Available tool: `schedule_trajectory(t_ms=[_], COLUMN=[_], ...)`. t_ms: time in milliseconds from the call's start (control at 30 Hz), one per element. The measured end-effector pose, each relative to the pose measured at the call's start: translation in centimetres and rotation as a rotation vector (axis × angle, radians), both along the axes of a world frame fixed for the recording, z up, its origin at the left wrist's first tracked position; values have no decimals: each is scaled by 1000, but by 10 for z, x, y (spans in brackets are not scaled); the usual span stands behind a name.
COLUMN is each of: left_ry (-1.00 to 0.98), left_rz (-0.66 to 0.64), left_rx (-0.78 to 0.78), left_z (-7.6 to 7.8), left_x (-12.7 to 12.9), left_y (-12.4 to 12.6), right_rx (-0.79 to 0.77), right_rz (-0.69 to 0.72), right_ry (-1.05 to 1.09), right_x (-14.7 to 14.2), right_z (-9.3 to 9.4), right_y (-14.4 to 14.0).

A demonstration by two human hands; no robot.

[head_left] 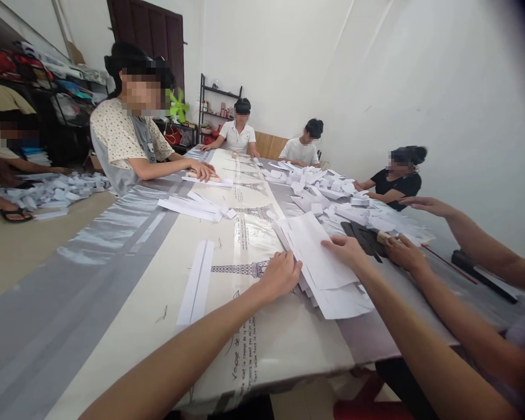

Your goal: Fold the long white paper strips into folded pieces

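A stack of white paper sheets lies fanned on the table before me, with faint lines on the upper sheets. My left hand is closed, its curled fingers at the stack's left edge. With thumb and fingers, my right hand grips the top white sheet by its right side. A folded paper strip lies flat, left of my left hand. Beyond the stack are several more white strips.
A co-worker's hand at right holds a small block near black pieces; the other hand is raised. A heap of folded paper covers the far right. Another person's hand presses a wooden block on paper. More people sit around.
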State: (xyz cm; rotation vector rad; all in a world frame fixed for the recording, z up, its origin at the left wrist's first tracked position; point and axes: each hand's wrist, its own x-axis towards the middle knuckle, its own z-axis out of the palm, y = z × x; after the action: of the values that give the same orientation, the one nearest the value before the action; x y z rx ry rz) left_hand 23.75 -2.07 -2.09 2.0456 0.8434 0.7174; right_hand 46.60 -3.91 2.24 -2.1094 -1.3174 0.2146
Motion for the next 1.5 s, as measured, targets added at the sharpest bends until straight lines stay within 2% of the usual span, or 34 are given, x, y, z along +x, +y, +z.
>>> schedule_trajectory(t_ms=[200,333,533,633,767,933,1100,1233,1267,1300,1400,1500], left_ry=[-42,-40,79,133,197,279,345,354,356,377,436,481], left_rz=[73,136,241,233,172,117,117,73,59,35,42,110], left_rx=[-131,-187,-88,-37,-65,-51,34,131,173,287,506,581], left_z=[-5,-8,1,7,12,12,18,26,26,24,9,-15], left_x=[3,6,-1,-11,-22,-18,-21,-49,-61,-74,-119,-165], left_y=[9,17,16,12,5,-1,-2,3,6,9,21,33], right_rx=[45,69,124,164,218,236,265,341,358,373,402,431], right_rz=[22,90,134,149,174,202,205,196,191,184,158,177], right_ry=[-141,-201,-169,-125,-59,3,-51,-72,-67,-60,-5,98], right_x=[-20,-35,-39,-37,-36,-31,-34,-44,-45,-45,-42,-52], right_z=[10,14,11,8,5,4,5,2,2,4,18,40], right_y=[0,0,1,4,11,18,20,23,23,23,20,13])
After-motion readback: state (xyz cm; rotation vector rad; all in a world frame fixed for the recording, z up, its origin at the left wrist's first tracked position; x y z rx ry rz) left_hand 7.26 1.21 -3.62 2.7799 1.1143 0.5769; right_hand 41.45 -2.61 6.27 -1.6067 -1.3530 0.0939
